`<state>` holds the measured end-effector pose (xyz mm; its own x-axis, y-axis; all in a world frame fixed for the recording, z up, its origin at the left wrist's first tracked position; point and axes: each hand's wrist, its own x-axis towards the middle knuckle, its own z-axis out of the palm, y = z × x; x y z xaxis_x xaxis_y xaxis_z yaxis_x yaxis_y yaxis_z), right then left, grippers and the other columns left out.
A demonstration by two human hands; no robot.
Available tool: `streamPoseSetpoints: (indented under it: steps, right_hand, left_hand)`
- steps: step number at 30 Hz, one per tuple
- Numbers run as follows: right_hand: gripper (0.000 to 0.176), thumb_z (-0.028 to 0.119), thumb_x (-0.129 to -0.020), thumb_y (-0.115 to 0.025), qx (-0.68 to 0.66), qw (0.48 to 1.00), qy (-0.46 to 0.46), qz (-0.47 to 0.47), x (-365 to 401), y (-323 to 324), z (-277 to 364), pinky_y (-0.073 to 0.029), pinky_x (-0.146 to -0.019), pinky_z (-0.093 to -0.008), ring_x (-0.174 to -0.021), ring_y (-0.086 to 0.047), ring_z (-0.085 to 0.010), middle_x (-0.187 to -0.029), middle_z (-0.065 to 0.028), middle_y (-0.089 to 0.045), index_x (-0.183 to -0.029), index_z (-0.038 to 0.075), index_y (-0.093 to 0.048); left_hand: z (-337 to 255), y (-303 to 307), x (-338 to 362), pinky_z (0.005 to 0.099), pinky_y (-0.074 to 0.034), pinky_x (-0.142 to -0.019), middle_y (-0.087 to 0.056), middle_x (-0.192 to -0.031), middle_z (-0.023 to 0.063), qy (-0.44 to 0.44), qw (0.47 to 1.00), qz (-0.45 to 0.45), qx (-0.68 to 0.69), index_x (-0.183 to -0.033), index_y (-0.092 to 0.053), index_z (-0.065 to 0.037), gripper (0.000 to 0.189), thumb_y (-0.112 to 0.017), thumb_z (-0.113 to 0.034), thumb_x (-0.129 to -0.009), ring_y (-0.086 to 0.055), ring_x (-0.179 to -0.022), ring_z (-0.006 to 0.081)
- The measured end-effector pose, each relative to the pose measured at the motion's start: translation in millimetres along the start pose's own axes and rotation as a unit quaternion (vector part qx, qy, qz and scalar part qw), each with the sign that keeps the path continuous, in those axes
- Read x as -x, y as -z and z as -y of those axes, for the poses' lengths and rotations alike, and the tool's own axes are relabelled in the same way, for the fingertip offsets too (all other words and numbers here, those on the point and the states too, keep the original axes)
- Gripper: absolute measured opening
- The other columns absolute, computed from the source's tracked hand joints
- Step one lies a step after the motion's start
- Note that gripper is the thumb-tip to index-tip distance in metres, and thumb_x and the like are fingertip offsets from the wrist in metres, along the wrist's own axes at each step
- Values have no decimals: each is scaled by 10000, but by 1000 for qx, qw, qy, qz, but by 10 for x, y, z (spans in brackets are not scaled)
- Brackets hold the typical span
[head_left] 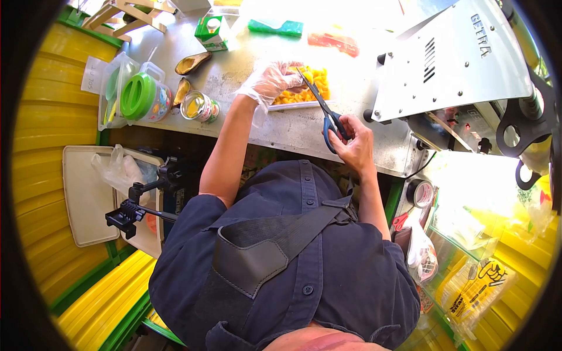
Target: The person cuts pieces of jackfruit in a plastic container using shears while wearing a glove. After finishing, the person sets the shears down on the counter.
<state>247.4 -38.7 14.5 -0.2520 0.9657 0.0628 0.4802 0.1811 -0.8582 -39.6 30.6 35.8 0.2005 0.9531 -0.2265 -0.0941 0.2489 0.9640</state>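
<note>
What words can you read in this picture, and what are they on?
"GETRA": on the grey metal machine.
Green carton: print too blurred to read.
Tin can: label too blurred.
Yellow packets: black writing too small to read.
Scissors in the right hand: no writing seen.

Blue-handled scissors (325,111) angle blades-first over a tray (281,106) of yellow fruit chunks (313,88) on the steel counter (293,131)

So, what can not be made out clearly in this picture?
Head view: what lies under the gloved left hand, covered by it.
Head view: far counter, washed out by glare.
Head view: can label, too small.
Head view: scissors tips, lost against yellow pieces.
</note>
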Motion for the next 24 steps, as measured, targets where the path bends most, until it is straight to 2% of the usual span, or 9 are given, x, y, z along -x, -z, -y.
streamPoseSetpoints:
  steps: [3, 11, 18, 24]
  right_hand:
    - [352, 245, -825, -876, 8, 1000, -5, 7, 3, -3, -23, -474, -571, -286, -577, -585, -97, -633, -31, -615, -1011, -2, -709]
    - [308, 240, -841, -872, -25, 1000, -8, 8, 39, -28, -110, -364, -527, -295, -551, -451, -83, -606, -5, -544, -967, 7, -715]
    - [297, 207, -848, -870, -55, 998, -7, 1, 62, -64, -150, -390, -538, -273, -562, -484, -72, -621, -5, -574, -987, 1, -707]
    - [270, 183, -867, -861, -104, 995, -6, -5, 66, -85, -151, -400, -545, -261, -573, -499, -62, -635, -10, -600, -985, 1, -701]
  left_hand:
    - [-45, -19, -3, 323, -647, -872, -777, -1136, 195, 6, 999, -19, -36, -1467, -534, 116, 506, -717, -51, -1026, -783, -1016, 232]
    - [31, 15, -78, 304, -641, -862, -781, -1124, 187, -22, 993, -19, -118, -1472, -543, 105, 501, -713, -35, -1022, -775, -993, 207]
    - [52, 11, -132, 294, -639, -872, -789, -1087, 171, 0, 993, -16, -117, -1443, -575, 100, 467, -719, -41, -1021, -772, -997, 197]
    - [-14, -76, -34, 299, -641, -882, -778, -1138, 192, -11, 996, -22, -90, -1438, -570, 109, 482, -735, -53, -1015, -770, -1034, 217]
